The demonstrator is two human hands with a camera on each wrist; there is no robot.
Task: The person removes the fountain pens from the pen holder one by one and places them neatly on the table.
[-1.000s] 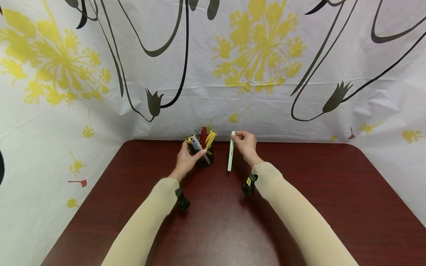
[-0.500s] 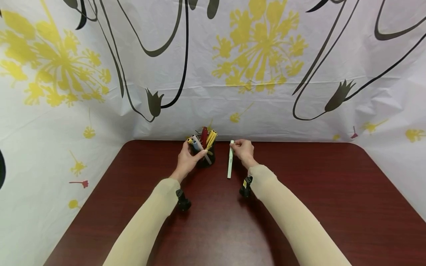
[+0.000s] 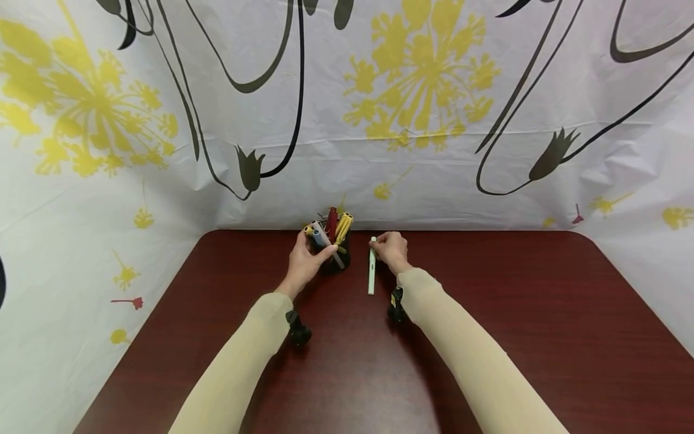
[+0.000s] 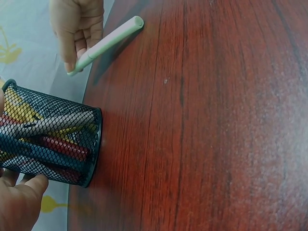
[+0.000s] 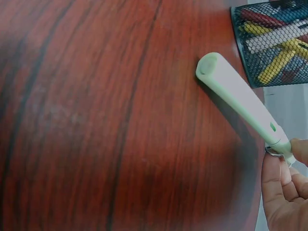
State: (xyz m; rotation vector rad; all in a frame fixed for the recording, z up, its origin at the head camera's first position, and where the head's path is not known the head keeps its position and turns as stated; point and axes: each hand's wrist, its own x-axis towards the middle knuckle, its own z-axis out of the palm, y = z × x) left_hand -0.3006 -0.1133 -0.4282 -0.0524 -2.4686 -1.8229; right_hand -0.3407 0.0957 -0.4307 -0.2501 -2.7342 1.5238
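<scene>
A black mesh pencil cup point(image 3: 331, 266) point(image 4: 57, 103) stands near the table's back edge, filled with several pens and markers. My left hand point(image 3: 303, 265) grips it, thumb on the near side and fingers round the far side. To the right of the cup, my right hand point(image 3: 393, 248) pinches a pale green pen point(image 3: 372, 272) by its far end, between thumb and fingers. The pen's lower end points toward me, close over the tabletop, and its shadow lies beside it in the right wrist view. A clip shows near the pinched end.
The table point(image 3: 347, 374) is dark reddish wood with rounded back corners. Behind it hangs a white sheet point(image 3: 434, 205) with yellow and dark plant prints. Yellow pens point(image 3: 344, 226) and a red pen point(image 3: 332, 223) stick up out of the cup.
My right hand has moved toward me and slightly left, bringing the pale green pen lower in the head view. The left hand and the cup have stayed in place.
</scene>
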